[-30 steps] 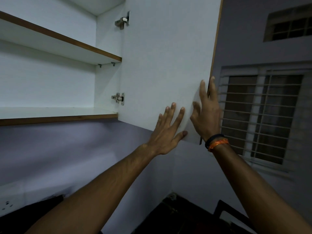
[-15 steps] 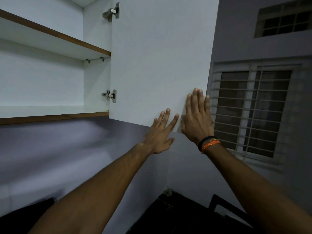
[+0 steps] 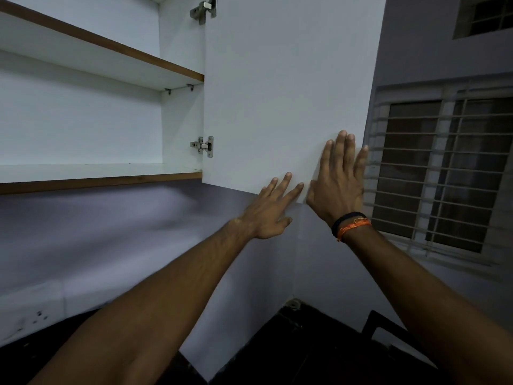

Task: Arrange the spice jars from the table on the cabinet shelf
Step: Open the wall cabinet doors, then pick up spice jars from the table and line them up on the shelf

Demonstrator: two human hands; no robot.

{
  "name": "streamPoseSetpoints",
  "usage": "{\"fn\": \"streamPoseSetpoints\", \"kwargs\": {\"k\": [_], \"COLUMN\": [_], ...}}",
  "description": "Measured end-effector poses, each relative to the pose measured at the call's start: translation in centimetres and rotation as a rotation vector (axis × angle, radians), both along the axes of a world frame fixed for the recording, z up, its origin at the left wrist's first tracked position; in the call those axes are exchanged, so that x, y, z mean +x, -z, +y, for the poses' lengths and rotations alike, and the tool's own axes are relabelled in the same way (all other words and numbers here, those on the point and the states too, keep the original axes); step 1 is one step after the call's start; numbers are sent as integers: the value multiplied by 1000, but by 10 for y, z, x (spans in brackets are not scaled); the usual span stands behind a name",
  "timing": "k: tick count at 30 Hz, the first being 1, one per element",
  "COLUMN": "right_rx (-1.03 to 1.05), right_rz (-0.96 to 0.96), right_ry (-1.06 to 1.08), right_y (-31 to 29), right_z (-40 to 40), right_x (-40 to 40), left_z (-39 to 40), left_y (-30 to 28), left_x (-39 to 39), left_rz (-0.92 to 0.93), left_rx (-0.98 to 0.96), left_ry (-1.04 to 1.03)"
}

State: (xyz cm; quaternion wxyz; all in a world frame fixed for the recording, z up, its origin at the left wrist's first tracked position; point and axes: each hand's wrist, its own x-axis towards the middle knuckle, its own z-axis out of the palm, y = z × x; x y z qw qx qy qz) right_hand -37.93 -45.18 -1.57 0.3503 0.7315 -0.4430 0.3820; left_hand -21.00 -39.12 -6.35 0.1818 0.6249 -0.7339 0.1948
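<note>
Head view: left hand (image 3: 266, 209) and right hand (image 3: 338, 182) flat on cabinet door (image 3: 277, 93)

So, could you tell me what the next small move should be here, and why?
Probably take both hands off the door and reach down for a jar. The left hand and right hand lie flat on the open door, the shelf shows no jars, and none is in view.

Two hands (image 3: 266, 209) (image 3: 340, 184), two shelves (image 3: 111, 173) (image 3: 111, 51), two hinges (image 3: 204, 145) (image 3: 204, 9), one door (image 3: 277, 93), one window (image 3: 438, 173).
</note>
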Motion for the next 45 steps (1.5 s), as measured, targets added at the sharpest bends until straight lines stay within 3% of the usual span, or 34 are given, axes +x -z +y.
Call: {"fn": "streamPoseSetpoints", "kwargs": {"k": [5,13,20,27,38,45], "right_rx": [67,102,245,431,702,788], "right_rz": [-51,-96,-76,-65,203,538], "right_ry": [-149,-728,-973,-1218,-1463,-1482], "right_y": [4,33,61,110,223,310], "right_z": [23,80,128,203,307,336], "right_x": [35,126,190,249,273,257], "left_z": [28,118,208,310,419,449], "left_y": [10,28,41,72,173,261], "left_x": [35,112,149,159,136,108], "left_rz": [-6,34,7,112,415,626], "left_rx": [-9,-86,-140,-131,-59,136], "left_ry": [-110,-324,-512,-737,-1001,-1116]}}
